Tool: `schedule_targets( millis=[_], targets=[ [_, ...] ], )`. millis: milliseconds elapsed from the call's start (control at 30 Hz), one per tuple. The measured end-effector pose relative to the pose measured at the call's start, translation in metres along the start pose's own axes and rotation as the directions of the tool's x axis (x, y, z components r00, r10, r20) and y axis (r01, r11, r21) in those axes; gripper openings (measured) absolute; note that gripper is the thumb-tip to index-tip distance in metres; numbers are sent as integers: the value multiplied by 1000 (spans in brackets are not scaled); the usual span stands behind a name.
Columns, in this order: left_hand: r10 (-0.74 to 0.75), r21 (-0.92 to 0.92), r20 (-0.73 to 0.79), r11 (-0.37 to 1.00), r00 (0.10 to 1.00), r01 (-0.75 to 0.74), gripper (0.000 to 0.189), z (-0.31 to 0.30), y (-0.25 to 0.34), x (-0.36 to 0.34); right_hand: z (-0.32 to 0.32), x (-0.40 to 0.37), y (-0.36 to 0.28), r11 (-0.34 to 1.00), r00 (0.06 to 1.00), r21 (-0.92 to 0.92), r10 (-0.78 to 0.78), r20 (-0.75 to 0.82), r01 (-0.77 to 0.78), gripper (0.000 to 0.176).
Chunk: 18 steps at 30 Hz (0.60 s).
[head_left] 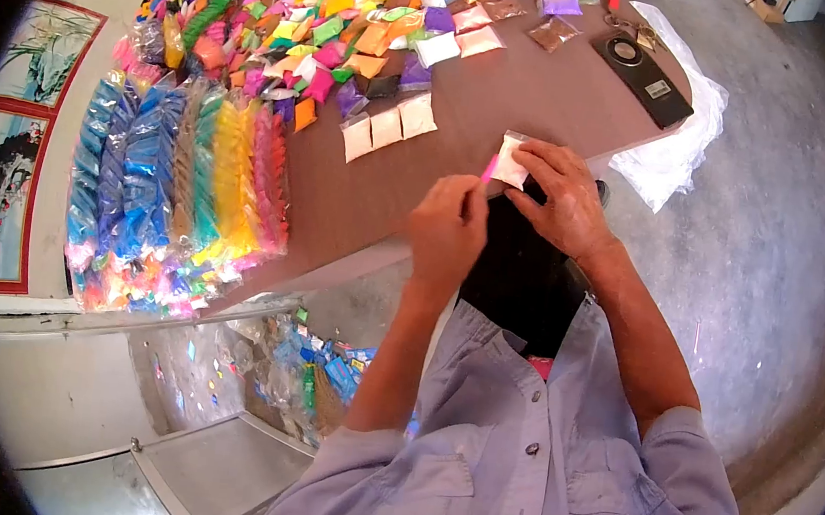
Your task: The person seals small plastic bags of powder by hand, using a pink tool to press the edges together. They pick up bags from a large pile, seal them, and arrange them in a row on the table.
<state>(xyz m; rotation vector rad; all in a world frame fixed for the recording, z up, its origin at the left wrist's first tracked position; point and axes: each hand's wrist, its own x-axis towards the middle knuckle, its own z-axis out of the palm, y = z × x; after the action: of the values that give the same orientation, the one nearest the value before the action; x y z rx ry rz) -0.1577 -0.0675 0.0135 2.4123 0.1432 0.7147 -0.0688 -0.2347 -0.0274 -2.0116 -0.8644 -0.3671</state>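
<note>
At the table's near edge, my right hand (562, 198) is closed on a small clear packet with white filling (511, 160), its thumb below and its fingers over the right side. My left hand (451, 223) is closed in a pinch just left of that packet. A narrow pink strip (490, 168) sticks up from its fingertips against the packet's left edge; what kind of thing it is I cannot make out. Farther left on the table, three pale packets (386, 128) lie side by side in a row.
A big heap of small colourful packets (336, 30) covers the brown table's (349, 191) far left. Clear bags of packets sorted by colour (180, 173) stand at the left edge. A black device (642, 79) and white plastic sheet (680, 155) lie right. Littered floor shows below left.
</note>
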Motion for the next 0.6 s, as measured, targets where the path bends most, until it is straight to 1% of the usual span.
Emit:
schedule_targets(
  millis=[67,100,167,200,267,300,367,433,533,567,600],
  targets=[
    [84,-63,-24,994,996,-86,5,12,7,-6,0,0,0,1000,1000,-3,0,9,0,44],
    [84,-64,-25,994,996,-85,5,14,2,-7,-1,1,0,1000,1000,3,2,15,-2,44],
    [85,0,1,996,996,-85,5,18,-11,-8,-3,0,0,1000,1000,5,6,20,-7,44],
    [87,-3,2,996,996,-87,5,16,-15,-8,-2,1,0,1000,1000,10,5,14,-5,43],
    [14,131,27,991,1000,-17,6,6,-24,-8,-2,-1,-1,1000,1000,16,7,8,-7,43],
    [14,132,27,991,1000,-17,6,2,-25,-7,-2,-1,-1,1000,1000,10,14,12,-14,43],
    [-55,97,19,994,998,53,7,-5,-25,-6,0,-1,-2,1000,1000,12,17,16,-18,44],
    [-67,71,16,995,998,66,7,-7,-22,-7,-3,-2,-2,998,999,-55,-10,35,12,45],
    [-75,8,-2,997,997,75,7,-5,-17,-10,-10,0,-5,994,996,-98,-40,75,47,47],
    [-72,-24,-18,997,997,72,7,-3,-16,-11,-12,0,-7,994,996,-101,-38,78,46,47],
    [-75,-27,-16,997,997,74,7,-3,-11,-13,-14,-1,-10,996,996,-92,5,89,3,47]
  ],
)
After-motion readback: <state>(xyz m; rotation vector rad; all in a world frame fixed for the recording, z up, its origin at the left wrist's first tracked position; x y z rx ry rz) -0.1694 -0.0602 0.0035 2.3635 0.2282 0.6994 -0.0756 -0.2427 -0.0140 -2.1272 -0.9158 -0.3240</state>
